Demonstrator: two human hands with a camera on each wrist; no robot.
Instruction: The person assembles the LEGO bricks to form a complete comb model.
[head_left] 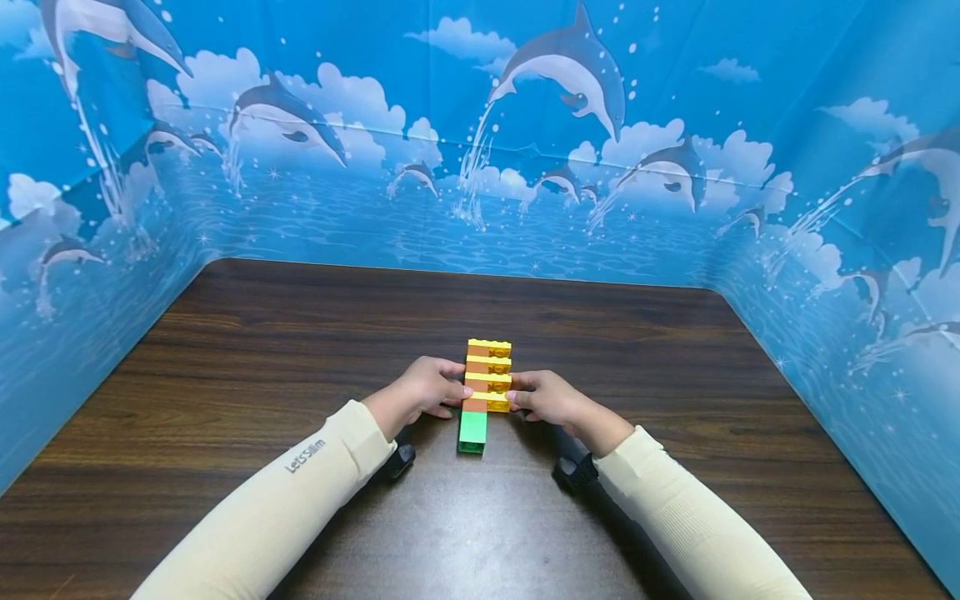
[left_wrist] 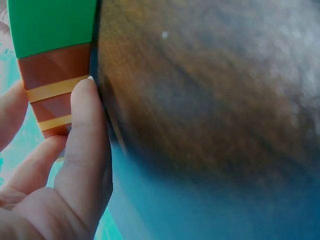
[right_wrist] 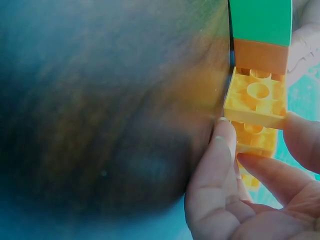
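Note:
A stack of toy building bricks lies lengthwise on the table in the head view. At its near end is a green brick (head_left: 472, 432); beyond it, orange bricks (right_wrist: 260, 56) alternate with yellow bricks (head_left: 498, 403) that jut out to the right. My left hand (head_left: 423, 387) holds the stack's left side, its thumb near the nearest orange brick. On the other side my right hand (head_left: 551, 398) grips the jutting yellow ends between thumb and fingers. Hollow undersides of the yellow bricks show in the right wrist view.
The dark wooden table (head_left: 300, 317) extends around the stack. A blue curtain (head_left: 360, 217) printed with dolphins and clouds stands along its back and sides. Black wrist cameras (head_left: 576, 472) sit under both wrists, close to the tabletop.

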